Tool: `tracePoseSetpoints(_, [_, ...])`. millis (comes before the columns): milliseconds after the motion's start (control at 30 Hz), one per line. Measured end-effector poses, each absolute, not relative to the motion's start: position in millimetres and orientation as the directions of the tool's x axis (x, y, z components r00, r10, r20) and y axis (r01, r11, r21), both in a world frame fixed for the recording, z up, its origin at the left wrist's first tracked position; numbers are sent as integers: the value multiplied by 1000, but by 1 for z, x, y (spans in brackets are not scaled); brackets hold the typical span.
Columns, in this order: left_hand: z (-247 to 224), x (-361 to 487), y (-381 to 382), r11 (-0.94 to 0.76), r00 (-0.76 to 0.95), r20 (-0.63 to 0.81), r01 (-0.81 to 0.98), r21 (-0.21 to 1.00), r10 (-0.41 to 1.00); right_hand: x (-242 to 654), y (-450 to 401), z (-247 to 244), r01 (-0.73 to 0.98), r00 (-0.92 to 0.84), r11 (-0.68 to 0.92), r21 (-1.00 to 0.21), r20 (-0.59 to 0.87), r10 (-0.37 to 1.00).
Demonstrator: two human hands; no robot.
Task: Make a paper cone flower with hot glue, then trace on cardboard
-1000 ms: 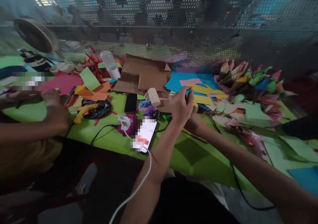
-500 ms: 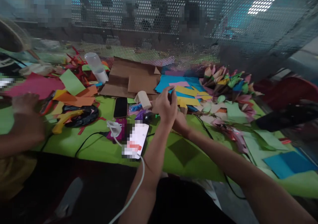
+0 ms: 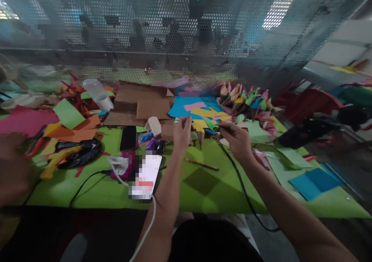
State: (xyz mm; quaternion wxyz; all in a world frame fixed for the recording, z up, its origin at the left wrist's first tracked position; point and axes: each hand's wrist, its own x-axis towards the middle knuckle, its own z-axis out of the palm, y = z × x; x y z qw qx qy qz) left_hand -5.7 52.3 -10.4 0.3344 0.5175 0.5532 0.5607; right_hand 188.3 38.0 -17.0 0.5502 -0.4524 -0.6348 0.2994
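My right hand [image 3: 236,140] is closed in a pinch on a small green paper bud [image 3: 212,125], its paler tip towards the left. My left hand [image 3: 182,133] is raised over the table with fingertips pressed together; whatever it holds, if anything, is too small to make out. Beneath and between the hands a thin brown stick [image 3: 202,164], like a pencil, lies on the green table cover [image 3: 232,196]. Just beyond them are yellow paper strips [image 3: 200,112] on blue paper sheets [image 3: 178,106]. Right of these stands a bunch of coloured paper flowers [image 3: 247,95].
Left of my forearm lie a lit phone [image 3: 148,176] on a white cable, a dark phone [image 3: 128,138] and a yellow glue gun [image 3: 59,163]. Brown cardboard [image 3: 124,103] stands behind. A black cable [image 3: 240,180] crosses the table. Another person's hand [image 3: 13,161] is at far left.
My hands were together and have moved apart, the right one to the right with the green bud now visible. The stick on the table has come into view. The camera view has shifted rightward.
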Motion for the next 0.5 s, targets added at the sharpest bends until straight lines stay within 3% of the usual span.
tracePoseSetpoints(100, [-19, 4, 55, 23, 73, -22, -14, 1000, 997, 193, 34, -21, 409, 45, 563, -718, 632, 773])
tracePoseSetpoints(200, [-26, 13, 53, 165, 195, -143, -101, 981, 970, 191, 31, -29, 486, -6, 646, -589, 737, 676])
tracePoseSetpoints(333, [-31, 20, 48, 235, 274, -184, -165, 958, 944, 189, 30, -36, 506, -49, 703, -500, 797, 603])
tracePoseSetpoints(500, [-36, 27, 50, 210, 293, -168, -118, 971, 941, 192, 31, -40, 497, -69, 714, -493, 798, 598])
